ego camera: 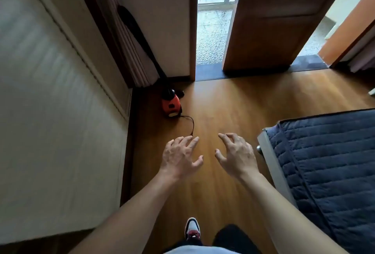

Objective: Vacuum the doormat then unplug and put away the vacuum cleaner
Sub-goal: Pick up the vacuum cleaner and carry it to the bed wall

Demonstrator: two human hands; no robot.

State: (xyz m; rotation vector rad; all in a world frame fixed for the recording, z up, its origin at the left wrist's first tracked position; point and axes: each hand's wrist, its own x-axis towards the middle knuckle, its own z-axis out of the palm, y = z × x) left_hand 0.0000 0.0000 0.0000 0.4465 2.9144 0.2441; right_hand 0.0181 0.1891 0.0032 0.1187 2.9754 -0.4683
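A small red and black vacuum cleaner (171, 103) stands on the wooden floor in the corner by the wall. Its black hose (138, 36) leans up against the wall behind it. A thin black cord (190, 122) curls from its front across the floor and ends near my left fingertips. My left hand (181, 156) and my right hand (236, 155) are both stretched out in front of me above the floor, fingers spread and loosely bent, holding nothing. No doormat is plainly visible.
A white cabinet (50, 111) fills the left side. A bed with a dark blue quilted cover (328, 164) stands at the right. Ahead, a brown door (269, 22) stands open to a pebbled balcony floor (212, 36). My shoe (192, 228) is below.
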